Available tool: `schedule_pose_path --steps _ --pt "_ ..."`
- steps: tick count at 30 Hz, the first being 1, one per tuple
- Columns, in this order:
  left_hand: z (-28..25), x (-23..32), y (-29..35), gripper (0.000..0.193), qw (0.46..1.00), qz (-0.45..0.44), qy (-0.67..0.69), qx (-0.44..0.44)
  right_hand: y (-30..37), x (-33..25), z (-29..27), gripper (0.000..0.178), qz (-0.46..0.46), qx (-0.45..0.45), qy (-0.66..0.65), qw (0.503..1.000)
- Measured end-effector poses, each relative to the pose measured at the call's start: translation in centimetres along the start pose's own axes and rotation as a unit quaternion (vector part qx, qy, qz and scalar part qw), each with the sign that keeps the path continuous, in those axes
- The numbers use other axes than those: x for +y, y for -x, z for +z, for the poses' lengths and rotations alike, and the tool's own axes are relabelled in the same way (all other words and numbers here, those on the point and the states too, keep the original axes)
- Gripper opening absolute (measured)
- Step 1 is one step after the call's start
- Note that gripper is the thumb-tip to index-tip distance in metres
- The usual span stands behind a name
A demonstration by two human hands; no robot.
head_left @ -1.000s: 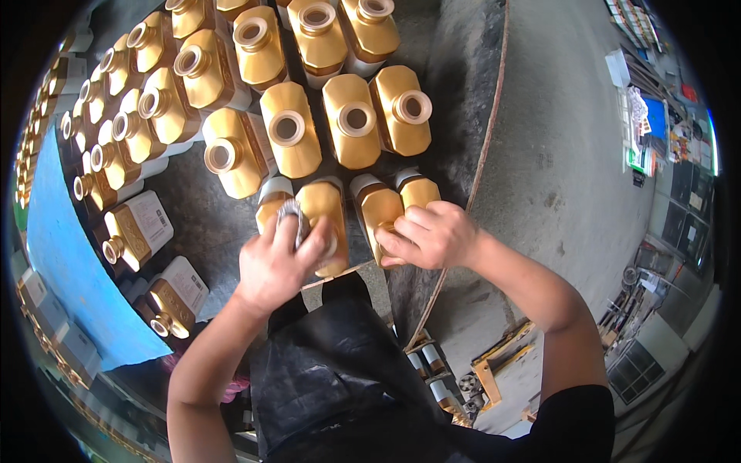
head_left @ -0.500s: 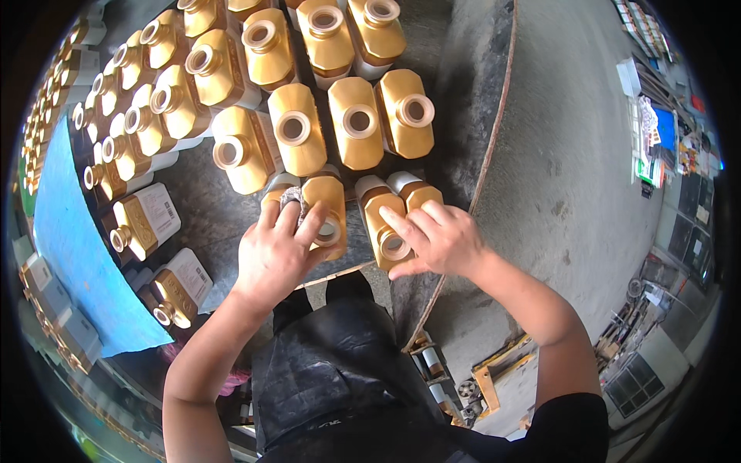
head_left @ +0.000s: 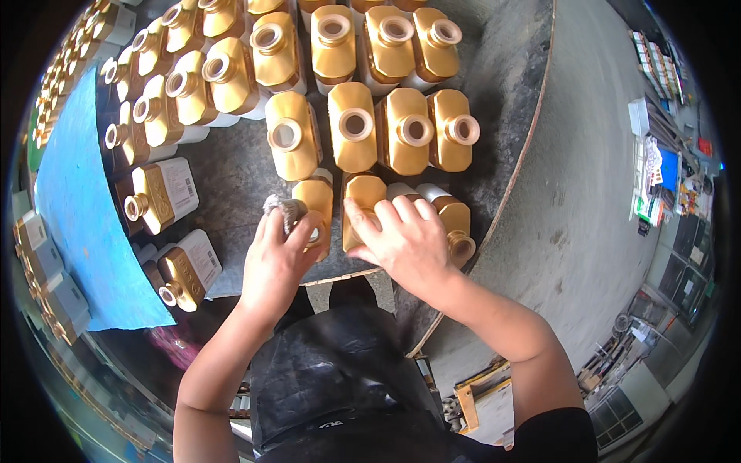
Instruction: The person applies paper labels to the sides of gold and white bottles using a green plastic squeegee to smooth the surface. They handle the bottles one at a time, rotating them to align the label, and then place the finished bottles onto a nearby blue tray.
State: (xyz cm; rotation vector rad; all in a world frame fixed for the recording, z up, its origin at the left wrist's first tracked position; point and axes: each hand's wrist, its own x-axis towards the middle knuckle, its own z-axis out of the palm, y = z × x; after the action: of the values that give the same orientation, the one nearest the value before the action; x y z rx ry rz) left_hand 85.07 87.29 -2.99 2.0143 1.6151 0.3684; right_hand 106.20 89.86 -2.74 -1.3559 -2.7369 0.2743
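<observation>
Gold plastic bottles with open round necks and white labels stand in rows on the dark table. My left hand (head_left: 272, 266) pinches a crumpled grey cloth (head_left: 279, 208) against the left side of a front-row gold bottle (head_left: 315, 199), its fingers partly hiding the neck. My right hand (head_left: 413, 245) is closed about the neck end of the neighbouring gold bottle (head_left: 366, 187), index finger and thumb on its left part. Another bottle lies mostly hidden under that hand. Just right of it, a tilted gold bottle (head_left: 454, 218) points its neck toward me.
Behind stand more rows of gold bottles (head_left: 353, 104). At left, two bottles (head_left: 162, 197) lean near a blue sheet (head_left: 85, 255). The table's curved edge (head_left: 532, 116) runs along the right, above a concrete floor (head_left: 579, 170). Clutter and a blue bin (head_left: 668, 167) stand farther right.
The view has shifted, so the bottles appear farther right. Both hands have moved left along the front row; my right hand is on the bottle where my left hand was.
</observation>
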Motion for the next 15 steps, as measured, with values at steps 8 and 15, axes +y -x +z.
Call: schedule_pose_path --steps 8,15 --pt "0.6 0.9 2.5 0.043 1.0 0.023 0.009 0.001 1.6 -0.8 -0.6 0.04 -0.024 0.029 -0.034 0.999" --pt "1.6 2.1 5.4 0.043 0.998 -0.037 0.049 -0.003 3.6 -1.5 -0.9 0.032 -0.033 -0.005 -0.041 0.999"
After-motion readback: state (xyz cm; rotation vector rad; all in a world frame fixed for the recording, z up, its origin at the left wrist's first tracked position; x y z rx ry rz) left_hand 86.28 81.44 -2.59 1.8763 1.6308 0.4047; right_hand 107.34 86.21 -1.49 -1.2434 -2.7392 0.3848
